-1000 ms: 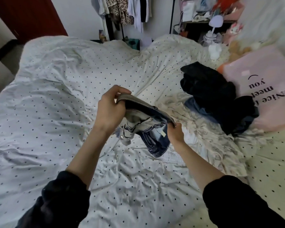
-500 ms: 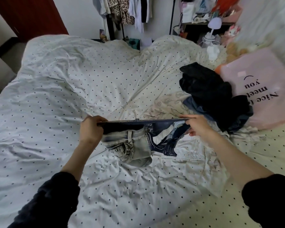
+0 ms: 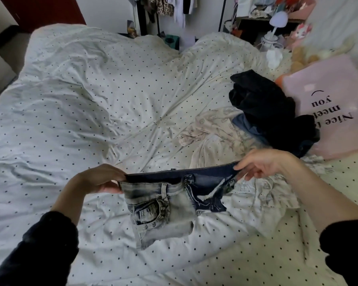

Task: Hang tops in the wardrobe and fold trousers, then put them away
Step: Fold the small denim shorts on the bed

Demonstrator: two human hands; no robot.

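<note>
Waistband of the faded blue-and-grey denim shorts (image 3: pixel 170 201) now pulled taut between left hand (image 3: pixel 99 179) and right hand (image 3: pixel 262 165), bunched a second ago. Fingers pinch each end above the polka-dot white bed (image 3: pixel 91 96) (zip open); spread for folding, likely.

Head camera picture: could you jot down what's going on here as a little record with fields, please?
setting: bed with a dotted white duvet
item in hand: denim jeans, waistband stretched out flat, zip open, the rest hanging above the duvet
left hand: grips one end of the waistband
right hand: pinches the other end
still waiting: dark clothes pile and a pale printed garment on the bed
nearby: pink pillow with lettering
background: clothes rail with hanging tops
</note>
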